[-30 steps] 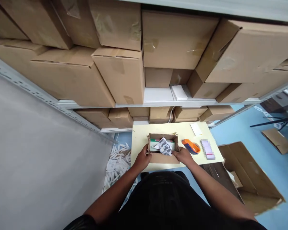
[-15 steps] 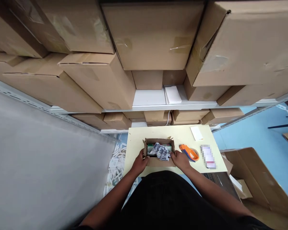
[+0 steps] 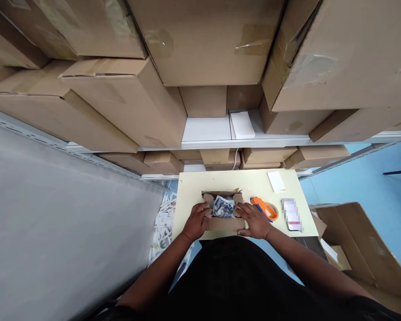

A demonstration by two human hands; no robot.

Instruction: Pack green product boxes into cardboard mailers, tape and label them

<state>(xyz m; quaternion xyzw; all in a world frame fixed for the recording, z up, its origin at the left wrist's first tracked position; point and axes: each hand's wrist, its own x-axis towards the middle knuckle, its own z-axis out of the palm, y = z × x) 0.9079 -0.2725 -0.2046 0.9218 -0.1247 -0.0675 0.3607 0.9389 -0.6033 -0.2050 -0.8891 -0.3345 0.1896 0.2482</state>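
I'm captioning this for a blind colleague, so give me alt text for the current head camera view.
A person's hands touch both ends of a small open cardboard box holding crumpled paper, on a pale yellow table. Right of the box lies an orange tape dispenser; behind, shelves hold larger cardboard boxes.

The left forearm (image 3: 160, 263) extends from near left toward the far centre; the right forearm (image 3: 304, 252) extends inward from near right. Left hand (image 3: 196, 220): back upward, fingers directed far and right, grip not discernible. Right hand (image 3: 255, 220): back upward, fingers directed left, thumb separated on the near side. The hands remain apart. The black-clad torso (image 3: 234, 276) occupies the near centre.
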